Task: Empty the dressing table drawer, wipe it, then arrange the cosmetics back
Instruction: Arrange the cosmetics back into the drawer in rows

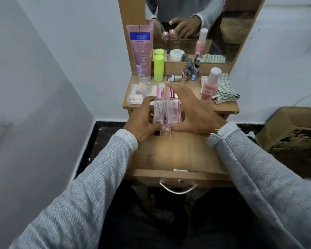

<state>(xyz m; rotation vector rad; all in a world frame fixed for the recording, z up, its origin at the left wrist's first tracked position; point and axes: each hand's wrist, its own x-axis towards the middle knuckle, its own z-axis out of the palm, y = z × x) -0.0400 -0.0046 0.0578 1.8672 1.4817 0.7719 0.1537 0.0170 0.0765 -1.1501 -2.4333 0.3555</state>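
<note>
The wooden drawer is pulled out towards me, its floor mostly bare. At its far end stand two glass perfume bottles with pink caps: a clear one and a pink one. My left hand curls round the clear bottle from the left. My right hand lies against the pink bottle's right side, fingers spread and straight, thumb near its base. A small pink item sits just in front of the bottles, between my hands.
On the table top stand a pink tube, a green-capped bottle, small dark bottles, a clear packet, a pink spray bottle and a checked cloth. A mirror rises behind. A cardboard box sits right.
</note>
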